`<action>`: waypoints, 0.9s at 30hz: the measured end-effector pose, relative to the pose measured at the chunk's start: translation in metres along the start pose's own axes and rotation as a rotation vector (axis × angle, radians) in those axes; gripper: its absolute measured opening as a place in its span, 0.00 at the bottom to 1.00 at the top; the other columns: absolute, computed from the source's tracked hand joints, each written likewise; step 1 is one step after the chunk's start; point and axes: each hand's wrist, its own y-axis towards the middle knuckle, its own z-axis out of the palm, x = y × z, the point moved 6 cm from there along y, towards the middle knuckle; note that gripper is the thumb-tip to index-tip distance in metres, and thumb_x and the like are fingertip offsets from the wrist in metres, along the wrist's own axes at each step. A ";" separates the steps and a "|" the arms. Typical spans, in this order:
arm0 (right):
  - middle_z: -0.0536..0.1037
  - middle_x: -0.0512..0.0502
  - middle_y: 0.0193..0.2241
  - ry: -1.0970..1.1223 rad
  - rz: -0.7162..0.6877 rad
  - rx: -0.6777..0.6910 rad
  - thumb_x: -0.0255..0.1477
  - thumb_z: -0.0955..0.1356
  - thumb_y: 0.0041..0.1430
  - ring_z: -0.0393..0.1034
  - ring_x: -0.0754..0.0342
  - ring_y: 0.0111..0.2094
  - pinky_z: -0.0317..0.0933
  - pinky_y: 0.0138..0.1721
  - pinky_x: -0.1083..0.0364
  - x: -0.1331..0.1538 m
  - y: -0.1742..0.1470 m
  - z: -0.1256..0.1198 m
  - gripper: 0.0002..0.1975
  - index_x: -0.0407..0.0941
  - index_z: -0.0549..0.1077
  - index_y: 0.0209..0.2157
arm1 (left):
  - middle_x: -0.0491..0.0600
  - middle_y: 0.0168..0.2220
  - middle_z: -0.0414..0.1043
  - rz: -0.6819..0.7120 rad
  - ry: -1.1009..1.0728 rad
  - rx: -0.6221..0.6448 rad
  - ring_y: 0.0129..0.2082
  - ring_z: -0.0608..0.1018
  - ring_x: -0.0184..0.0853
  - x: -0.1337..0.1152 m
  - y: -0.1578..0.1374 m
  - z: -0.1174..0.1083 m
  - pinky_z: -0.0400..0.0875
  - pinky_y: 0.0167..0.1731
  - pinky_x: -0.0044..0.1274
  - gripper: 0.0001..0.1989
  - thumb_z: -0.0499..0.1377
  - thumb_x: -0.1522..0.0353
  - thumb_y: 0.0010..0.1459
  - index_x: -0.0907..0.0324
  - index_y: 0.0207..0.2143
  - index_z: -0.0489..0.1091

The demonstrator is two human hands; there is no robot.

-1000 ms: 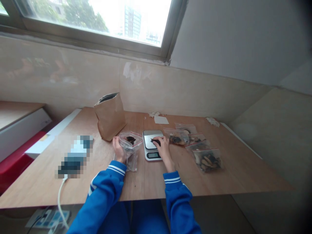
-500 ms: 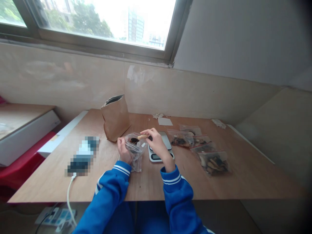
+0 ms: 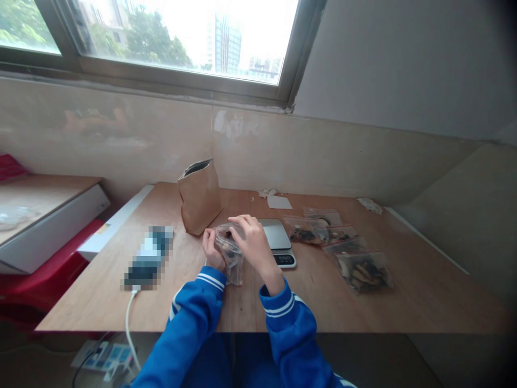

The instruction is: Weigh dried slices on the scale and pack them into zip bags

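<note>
My left hand [image 3: 214,252] is closed around the side of a clear zip bag [image 3: 233,269], which stands upright with its mouth up. Dark and light dried pieces show through the plastic near its top. My right hand [image 3: 254,242] is over the bag's mouth, fingers bent together and tips at the opening. Whatever sits between those fingertips is hidden by the hand and the plastic. Just right of the bag, partly behind my right hand, is a white kitchen scale [image 3: 278,237] with a bare metal plate and a dark display.
Several zip bags of dried pieces [image 3: 365,272] lie to the right. An open brown paper bag [image 3: 200,199] stands behind my left hand. At left, a blurred-out phone [image 3: 149,258] has a white cable [image 3: 128,318] hanging over the table edge. White paper [image 3: 279,202] lies at the back.
My right hand has lowered to the bag's mouth; the pale dried slice it held is now out of sight. The whole view has shifted slightly, and the left hand keeps its hold.
</note>
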 end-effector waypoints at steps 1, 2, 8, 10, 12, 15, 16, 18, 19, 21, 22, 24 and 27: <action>0.75 0.43 0.43 -0.015 0.043 -0.062 0.29 0.62 0.64 0.68 0.48 0.47 0.62 0.51 0.47 -0.006 -0.007 -0.002 0.11 0.47 0.73 0.45 | 0.43 0.24 0.68 0.006 0.003 -0.024 0.25 0.72 0.28 0.000 0.002 -0.002 0.66 0.30 0.21 0.15 0.61 0.61 0.53 0.59 0.25 0.59; 0.74 0.42 0.44 -0.010 0.106 -0.137 0.30 0.61 0.65 0.67 0.47 0.48 0.61 0.52 0.46 -0.014 -0.017 -0.005 0.12 0.46 0.73 0.45 | 0.42 0.24 0.67 0.015 0.008 -0.046 0.25 0.71 0.28 0.000 0.003 -0.005 0.66 0.29 0.21 0.15 0.61 0.61 0.53 0.59 0.25 0.58; 0.70 0.32 0.54 0.280 0.456 -0.150 0.43 0.69 0.55 0.68 0.41 0.53 0.64 0.53 0.42 -0.053 -0.070 0.027 0.35 0.42 0.59 0.59 | 0.44 0.27 0.67 0.113 0.082 -0.043 0.27 0.70 0.29 -0.008 -0.001 -0.005 0.65 0.31 0.21 0.13 0.58 0.60 0.56 0.59 0.27 0.60; 0.69 0.31 0.56 0.385 0.450 -0.125 0.41 0.71 0.52 0.67 0.42 0.55 0.64 0.54 0.43 -0.048 -0.075 0.039 0.42 0.42 0.52 0.62 | 0.45 0.31 0.67 0.191 0.173 -0.022 0.30 0.70 0.29 -0.015 -0.011 -0.004 0.65 0.33 0.22 0.12 0.56 0.60 0.59 0.58 0.29 0.61; 0.70 0.32 0.55 0.456 0.403 -0.170 0.39 0.69 0.55 0.66 0.44 0.57 0.62 0.56 0.44 -0.039 -0.074 0.041 0.39 0.42 0.50 0.63 | 0.47 0.36 0.66 0.241 0.308 0.007 0.35 0.71 0.31 -0.022 -0.023 -0.005 0.66 0.37 0.23 0.13 0.52 0.59 0.62 0.58 0.29 0.62; 0.74 0.34 0.52 0.546 0.325 -0.227 0.37 0.63 0.63 0.69 0.47 0.55 0.63 0.55 0.46 -0.032 -0.074 0.029 0.25 0.43 0.58 0.58 | 0.49 0.40 0.66 0.240 0.477 0.054 0.41 0.71 0.34 -0.031 -0.037 -0.009 0.66 0.44 0.27 0.13 0.49 0.59 0.64 0.58 0.32 0.64; 0.76 0.35 0.50 0.561 0.314 -0.232 0.38 0.63 0.64 0.71 0.48 0.53 0.64 0.54 0.48 -0.033 -0.076 0.023 0.20 0.43 0.63 0.54 | 0.49 0.41 0.66 0.242 0.506 0.057 0.43 0.71 0.35 -0.035 -0.040 -0.012 0.66 0.46 0.28 0.12 0.51 0.59 0.63 0.58 0.34 0.64; 0.79 0.38 0.45 0.560 0.312 -0.226 0.39 0.64 0.63 0.74 0.48 0.48 0.66 0.51 0.50 -0.036 -0.079 0.011 0.15 0.44 0.70 0.45 | 0.50 0.45 0.66 0.247 0.545 0.042 0.46 0.72 0.36 -0.046 -0.043 -0.016 0.66 0.48 0.29 0.12 0.55 0.59 0.61 0.57 0.39 0.65; 0.80 0.39 0.43 0.553 0.314 -0.217 0.39 0.65 0.63 0.75 0.48 0.46 0.67 0.49 0.50 -0.038 -0.081 0.007 0.15 0.44 0.72 0.42 | 0.51 0.46 0.67 0.223 0.563 0.057 0.46 0.72 0.37 -0.050 -0.043 -0.016 0.66 0.48 0.30 0.13 0.56 0.58 0.60 0.58 0.42 0.66; 0.81 0.41 0.41 0.559 0.323 -0.213 0.40 0.66 0.61 0.75 0.48 0.44 0.67 0.47 0.51 -0.041 -0.084 0.000 0.15 0.44 0.75 0.40 | 0.53 0.46 0.69 0.110 0.592 0.154 0.45 0.73 0.38 -0.053 -0.043 -0.012 0.68 0.46 0.30 0.17 0.58 0.57 0.58 0.59 0.44 0.68; 0.81 0.41 0.40 0.575 0.329 -0.229 0.41 0.66 0.61 0.76 0.48 0.43 0.67 0.47 0.51 -0.042 -0.085 -0.002 0.15 0.44 0.76 0.39 | 0.53 0.44 0.71 0.045 0.595 0.212 0.44 0.74 0.38 -0.052 -0.043 -0.009 0.68 0.45 0.29 0.18 0.59 0.56 0.57 0.59 0.44 0.69; 0.81 0.41 0.40 0.604 0.350 -0.300 0.42 0.67 0.60 0.76 0.47 0.42 0.67 0.46 0.50 -0.045 -0.087 -0.004 0.16 0.44 0.77 0.39 | 0.52 0.39 0.74 -0.035 0.586 0.279 0.40 0.76 0.37 -0.053 -0.046 -0.004 0.70 0.41 0.27 0.18 0.61 0.56 0.55 0.60 0.39 0.72; 0.81 0.42 0.41 0.565 0.351 -0.403 0.43 0.65 0.62 0.75 0.48 0.42 0.66 0.47 0.51 -0.047 -0.090 -0.002 0.18 0.44 0.77 0.39 | 0.49 0.30 0.74 -0.008 0.594 0.244 0.33 0.75 0.34 -0.060 -0.048 -0.004 0.69 0.36 0.23 0.16 0.64 0.57 0.52 0.61 0.31 0.73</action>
